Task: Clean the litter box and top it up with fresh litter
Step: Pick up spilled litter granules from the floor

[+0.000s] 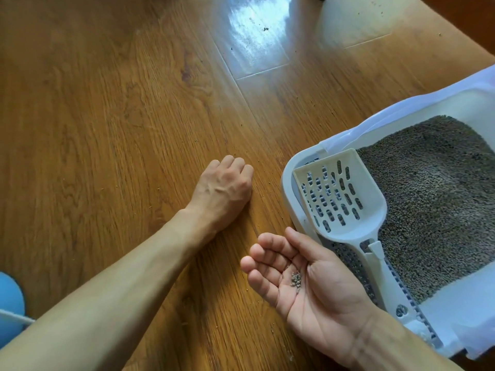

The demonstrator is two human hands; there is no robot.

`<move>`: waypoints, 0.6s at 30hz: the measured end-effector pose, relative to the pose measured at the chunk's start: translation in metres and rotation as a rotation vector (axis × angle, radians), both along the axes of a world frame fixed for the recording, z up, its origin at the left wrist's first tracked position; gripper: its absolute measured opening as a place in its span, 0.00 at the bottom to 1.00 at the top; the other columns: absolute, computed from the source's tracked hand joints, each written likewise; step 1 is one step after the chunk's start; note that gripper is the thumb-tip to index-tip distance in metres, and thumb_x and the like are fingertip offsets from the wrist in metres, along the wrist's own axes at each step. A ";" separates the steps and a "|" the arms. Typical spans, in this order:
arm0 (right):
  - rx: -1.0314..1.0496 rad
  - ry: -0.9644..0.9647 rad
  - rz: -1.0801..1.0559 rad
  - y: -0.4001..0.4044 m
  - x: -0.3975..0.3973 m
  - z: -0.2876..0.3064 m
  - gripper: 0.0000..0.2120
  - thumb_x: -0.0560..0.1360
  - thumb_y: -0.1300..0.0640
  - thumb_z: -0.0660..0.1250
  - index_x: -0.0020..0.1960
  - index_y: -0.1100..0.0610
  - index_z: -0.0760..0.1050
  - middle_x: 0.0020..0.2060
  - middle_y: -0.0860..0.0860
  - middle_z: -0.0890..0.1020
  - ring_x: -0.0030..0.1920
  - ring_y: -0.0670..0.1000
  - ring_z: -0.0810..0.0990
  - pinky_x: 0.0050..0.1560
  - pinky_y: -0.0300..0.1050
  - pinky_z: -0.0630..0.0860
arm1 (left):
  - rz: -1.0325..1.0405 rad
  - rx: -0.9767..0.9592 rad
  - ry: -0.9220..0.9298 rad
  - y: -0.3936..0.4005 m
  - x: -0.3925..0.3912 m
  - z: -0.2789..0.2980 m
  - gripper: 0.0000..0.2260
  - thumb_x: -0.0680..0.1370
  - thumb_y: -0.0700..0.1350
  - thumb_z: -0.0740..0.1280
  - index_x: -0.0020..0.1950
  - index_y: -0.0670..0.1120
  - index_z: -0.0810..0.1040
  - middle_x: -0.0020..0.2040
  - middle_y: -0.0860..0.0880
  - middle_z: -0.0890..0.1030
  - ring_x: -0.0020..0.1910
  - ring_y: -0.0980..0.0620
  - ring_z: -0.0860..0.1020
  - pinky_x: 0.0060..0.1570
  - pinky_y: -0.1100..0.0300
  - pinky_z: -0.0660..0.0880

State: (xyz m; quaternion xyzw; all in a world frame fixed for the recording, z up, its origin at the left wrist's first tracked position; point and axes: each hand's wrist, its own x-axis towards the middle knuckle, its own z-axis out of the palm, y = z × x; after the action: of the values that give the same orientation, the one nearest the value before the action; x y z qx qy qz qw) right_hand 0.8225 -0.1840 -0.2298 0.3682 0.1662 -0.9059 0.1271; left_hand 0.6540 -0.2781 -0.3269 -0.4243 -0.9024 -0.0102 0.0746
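Wooden floor [107,116]; left hand's [225,186] curled fingers hidden; litter box [288,180] cropped.

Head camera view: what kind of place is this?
Probably a room in a home: a wood-plank floor, a white litter box of grey litter, and a slotted scoop resting on it.

Floor [107,116] under your hands: wood-grain boards, warm brown, glossy, strong white glare far centre. Litter box [288,180] at your right: smooth white plastic, rim slightly shiny. Scoop [340,194] resting on box's near-left corner: cream plastic, slotted, matt. Litter [434,199] in box: grey-brown granules, coarse, dull. Few same granules [296,278] in your right palm. Blue rounded thing [10,298] near left: smooth, material unclear
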 end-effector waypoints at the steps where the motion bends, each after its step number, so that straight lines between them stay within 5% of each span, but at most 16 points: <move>1: 0.001 0.002 -0.004 0.000 0.000 0.000 0.25 0.80 0.52 0.57 0.34 0.66 0.82 0.33 0.62 0.81 0.33 0.60 0.84 0.31 0.46 0.82 | -0.013 -0.025 0.025 0.002 0.000 0.002 0.07 0.77 0.38 0.66 0.40 0.44 0.74 0.36 0.45 0.75 0.35 0.46 0.72 0.35 0.54 0.61; 4: -0.003 0.007 -0.012 -0.001 0.001 0.000 0.25 0.81 0.52 0.57 0.35 0.66 0.82 0.34 0.62 0.82 0.34 0.60 0.84 0.31 0.46 0.82 | -0.025 -0.067 -0.016 0.006 0.002 0.009 0.06 0.79 0.39 0.61 0.43 0.45 0.73 0.39 0.44 0.76 0.36 0.47 0.67 0.36 0.54 0.62; 10: 0.000 0.036 -0.024 -0.004 0.001 -0.004 0.25 0.81 0.52 0.57 0.35 0.66 0.82 0.34 0.62 0.82 0.35 0.60 0.85 0.33 0.46 0.83 | 0.205 0.363 -0.347 -0.011 0.036 0.071 0.07 0.82 0.49 0.54 0.48 0.49 0.69 0.45 0.49 0.74 0.44 0.49 0.72 0.46 0.53 0.72; 15: -0.026 0.054 -0.009 -0.020 0.003 -0.011 0.24 0.81 0.51 0.56 0.39 0.65 0.82 0.37 0.61 0.83 0.37 0.57 0.85 0.38 0.47 0.83 | -0.016 0.308 -0.301 -0.033 0.083 0.126 0.08 0.81 0.48 0.55 0.48 0.49 0.71 0.44 0.52 0.73 0.43 0.51 0.70 0.44 0.49 0.73; 18: -0.078 0.070 -0.014 -0.030 0.004 -0.007 0.18 0.80 0.52 0.58 0.48 0.66 0.79 0.41 0.60 0.84 0.42 0.56 0.86 0.42 0.49 0.83 | -0.118 0.254 -0.298 -0.048 0.096 0.150 0.09 0.81 0.49 0.56 0.48 0.50 0.74 0.52 0.51 0.76 0.53 0.50 0.71 0.47 0.49 0.72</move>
State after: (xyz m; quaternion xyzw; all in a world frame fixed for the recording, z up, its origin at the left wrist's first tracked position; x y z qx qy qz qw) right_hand 0.8260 -0.2135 -0.2365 0.3321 0.1327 -0.9249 0.1292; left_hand 0.7505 -0.3265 -0.1768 -0.4576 -0.8684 -0.1908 -0.0075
